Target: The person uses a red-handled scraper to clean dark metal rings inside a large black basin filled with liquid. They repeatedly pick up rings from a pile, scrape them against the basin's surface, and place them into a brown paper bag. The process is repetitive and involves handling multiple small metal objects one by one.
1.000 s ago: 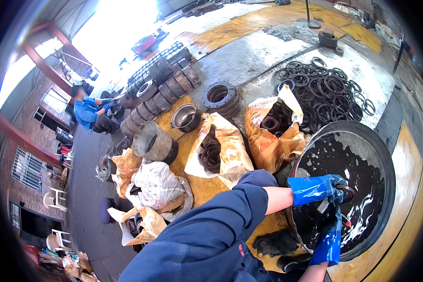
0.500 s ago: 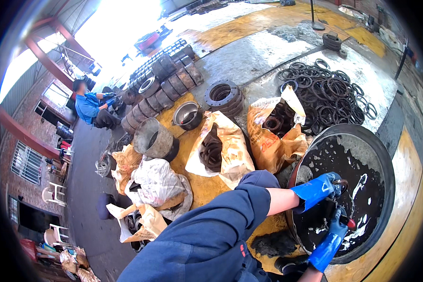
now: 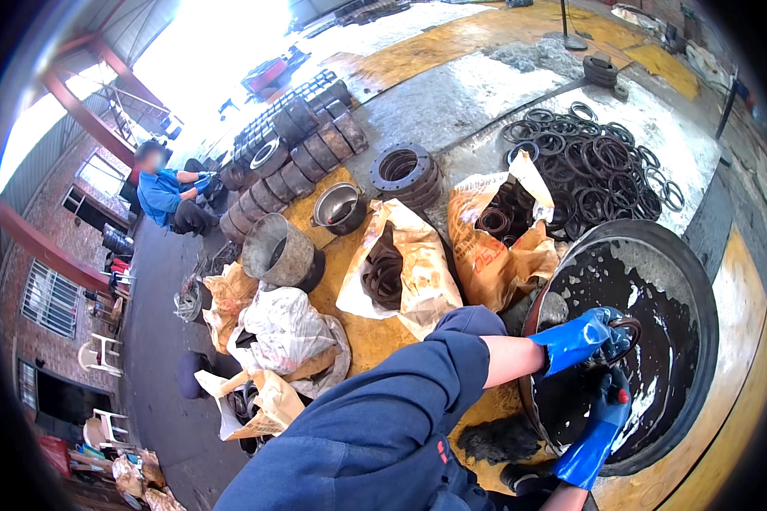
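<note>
Both my hands wear blue rubber gloves, dark with liquid at the fingers, and are over a large round tub [image 3: 706,341] of dark liquid. My left hand [image 3: 601,336] is closed around a dark ring [image 3: 632,335] that stands out past its fingertips. Just below it, my right hand [image 3: 609,404] is closed on a red-ended handle [image 3: 624,396]; the tool's other end is hidden. Pale streaks and foam float on the liquid.
Beyond the tub lies a heap of dark rings [image 3: 588,166]. Paper sacks of rings [image 3: 430,285] [image 3: 477,247] stand left of it. A metal pot [image 3: 341,209], a bucket [image 3: 268,255] and stacked flanges [image 3: 400,170] are farther off. A person in blue [image 3: 158,196] sits at far left.
My left hand has shifted slightly right with the ring, which now shows more of its edge. My right hand has moved slightly left and turned, so less of the red handle shows.
</note>
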{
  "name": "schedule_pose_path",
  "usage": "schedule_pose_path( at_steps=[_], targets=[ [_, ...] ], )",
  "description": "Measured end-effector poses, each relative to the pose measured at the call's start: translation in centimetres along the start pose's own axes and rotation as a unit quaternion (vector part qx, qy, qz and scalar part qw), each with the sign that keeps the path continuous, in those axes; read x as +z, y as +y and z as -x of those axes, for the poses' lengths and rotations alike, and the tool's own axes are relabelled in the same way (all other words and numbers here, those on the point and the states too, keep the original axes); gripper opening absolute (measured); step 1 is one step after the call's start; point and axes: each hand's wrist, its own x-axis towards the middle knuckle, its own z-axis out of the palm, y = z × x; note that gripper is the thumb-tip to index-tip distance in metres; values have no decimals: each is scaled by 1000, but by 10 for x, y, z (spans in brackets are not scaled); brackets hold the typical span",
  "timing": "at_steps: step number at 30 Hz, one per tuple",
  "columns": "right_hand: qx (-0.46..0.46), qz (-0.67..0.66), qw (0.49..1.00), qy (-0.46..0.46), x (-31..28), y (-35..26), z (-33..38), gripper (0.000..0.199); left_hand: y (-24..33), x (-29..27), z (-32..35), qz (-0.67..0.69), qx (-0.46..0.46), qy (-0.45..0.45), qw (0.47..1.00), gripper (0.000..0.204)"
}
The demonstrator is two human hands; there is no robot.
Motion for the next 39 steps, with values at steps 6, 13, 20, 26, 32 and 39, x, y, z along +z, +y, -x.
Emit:
schedule_pose_path(
  at_steps=[6,13,20,26,32,39],
  targets=[
    [-195,199,957,84,-11,-22,2,28,-1,-25,11,-114,-19,-3,993,13],
    [180,-103,968,144,-47,100,-17,24,14,-21,-6,-357,59,-122,924,29],
    [130,-24,982,138,-42,-39,-20,28,10,-3,-6,-99,-109,14,989,28],
    [162,-151,968,122,-33,-35,-10,26,8,-10,-14,-153,-38,27,987,27],
    [217,-233,948,4,3,-18,-5,25,16,-9,-14,-184,-9,45,982,34],
    [156,-342,925,51,32,-13,-7,26,6,-3,-11,-157,15,29,987,34]
  ],
)
